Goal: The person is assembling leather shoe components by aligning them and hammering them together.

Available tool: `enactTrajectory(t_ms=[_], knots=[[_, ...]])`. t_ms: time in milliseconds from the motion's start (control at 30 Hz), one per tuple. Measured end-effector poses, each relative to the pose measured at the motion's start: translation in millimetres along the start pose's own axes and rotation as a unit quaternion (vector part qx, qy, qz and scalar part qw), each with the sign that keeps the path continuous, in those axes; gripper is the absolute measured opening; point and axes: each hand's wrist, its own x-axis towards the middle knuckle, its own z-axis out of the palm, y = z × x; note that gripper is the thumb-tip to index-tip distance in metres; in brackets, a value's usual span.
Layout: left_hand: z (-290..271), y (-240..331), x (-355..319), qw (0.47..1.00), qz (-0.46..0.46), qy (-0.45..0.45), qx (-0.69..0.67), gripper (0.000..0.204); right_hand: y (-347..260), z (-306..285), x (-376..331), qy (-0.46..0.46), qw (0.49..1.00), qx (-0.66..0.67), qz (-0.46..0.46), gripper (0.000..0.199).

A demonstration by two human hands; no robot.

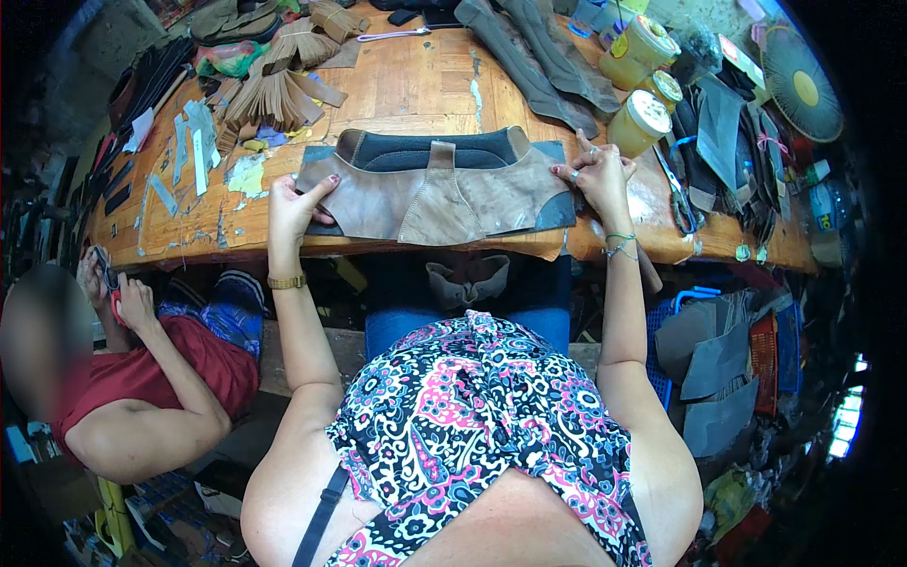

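Observation:
A stitched brown leather shoe upper (402, 198) with dark blue-grey lining is spread flat at the table's near edge. My left hand (300, 203) grips its left end, thumb on top and fingers underneath. At the opposite end, my right hand (602, 180) pinches the corner between thumb and fingers. A padded dark collar curves along the far side of the piece, and a narrow tab stands at its middle. Some fingertips are hidden beneath the leather.
Jars with white lids (640, 123) and scissors (679, 194) stand or lie to the right. Bundled brown leather strips (279, 94) and long dark leather pieces (539, 61) lie farther back. On the left, a co-worker in a red top (189, 392) holds a red-handled tool. Blue crates (661, 340) sit lower right.

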Motion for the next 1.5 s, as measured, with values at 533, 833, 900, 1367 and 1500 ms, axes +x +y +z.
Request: enactTrajectory(t_ms=[533,833,900,1367,1500], knots=[[-8,-2,-4,0.999,-0.015,0.037,-0.017,0.021,-6,-2,-12,0.042,0.999,-0.023,-0.015,0.037],[4,13,-4,0.999,0.011,0.040,0.029,0.027,-12,-9,-13,0.051,0.998,-0.018,-0.034,0.037],[3,12,-3,0.998,0.008,0.039,0.039,0.027,-17,-15,-12,-0.009,0.999,-0.035,0.009,0.036],[4,12,-1,0.996,-0.020,0.054,0.072,0.021,-15,-14,-10,-0.019,0.999,-0.032,0.021,0.040],[6,14,0,0.994,-0.030,0.062,0.081,0.020,-5,-7,-11,0.047,0.997,-0.049,-0.033,0.040]])
